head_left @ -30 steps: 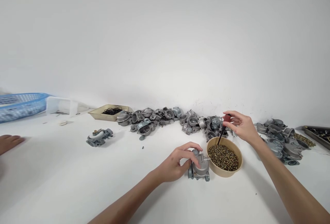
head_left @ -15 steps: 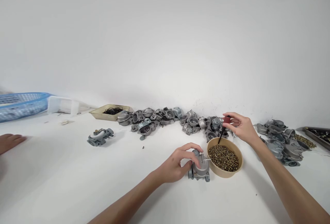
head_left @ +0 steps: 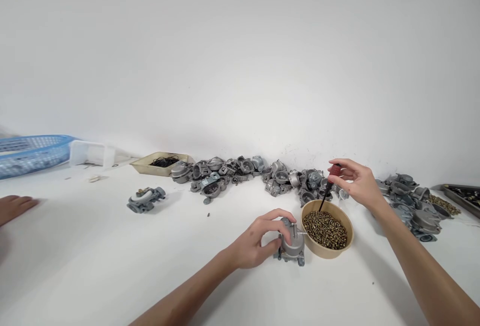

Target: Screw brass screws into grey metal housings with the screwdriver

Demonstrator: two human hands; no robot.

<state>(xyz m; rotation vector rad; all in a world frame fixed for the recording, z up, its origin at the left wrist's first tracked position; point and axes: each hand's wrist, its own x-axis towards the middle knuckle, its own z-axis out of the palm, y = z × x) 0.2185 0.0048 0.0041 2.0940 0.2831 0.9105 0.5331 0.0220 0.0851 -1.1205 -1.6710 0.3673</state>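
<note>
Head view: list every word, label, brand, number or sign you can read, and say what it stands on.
None can be read. The screwdriver, the bowl of screws, the metal part under the left hand and the blue basket show no legible text.

White table (head_left: 93, 266), matte, spanning the whole foreground, lightly scuffed. Plain white wall (head_left: 240, 56) behind it, bare, with faint dark specks low down near the tabletop. Light even and diffuse, soft shadows only. Blue mesh basket (head_left: 32, 152) at far left edge beside a white tray (head_left: 90, 153); dark tray (head_left: 463, 197) at far right edge
</note>
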